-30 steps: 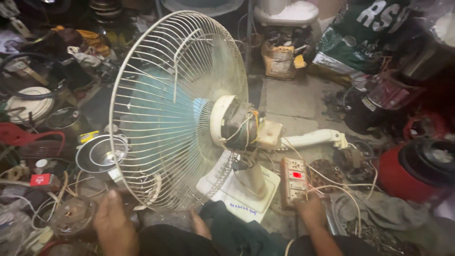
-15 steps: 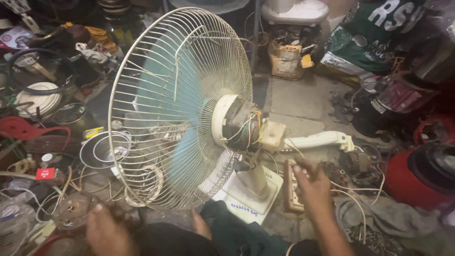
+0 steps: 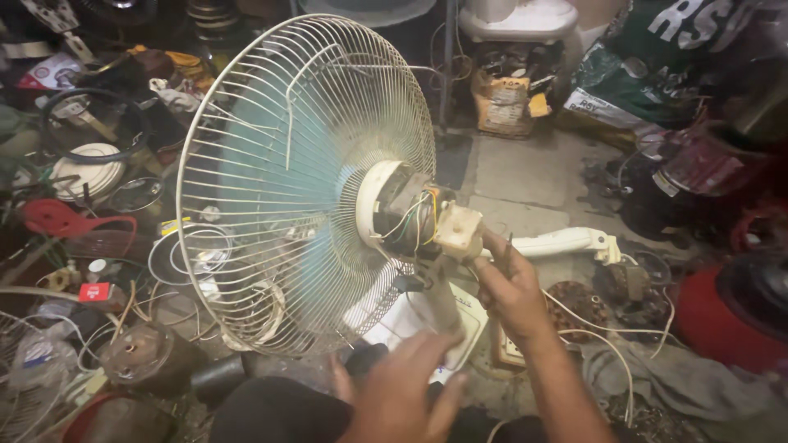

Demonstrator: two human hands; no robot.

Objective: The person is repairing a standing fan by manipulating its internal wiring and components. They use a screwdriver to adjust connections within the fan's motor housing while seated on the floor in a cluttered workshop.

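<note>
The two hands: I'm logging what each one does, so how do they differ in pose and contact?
The right hand is raised beside the fan's motor, fingers curled by the cream box at its back; the left hand sits lower, near the fan's base, fingers spread. The right is sharp, the left blurred. Whether either touches the fan is unclear. Both are bare.
</note>
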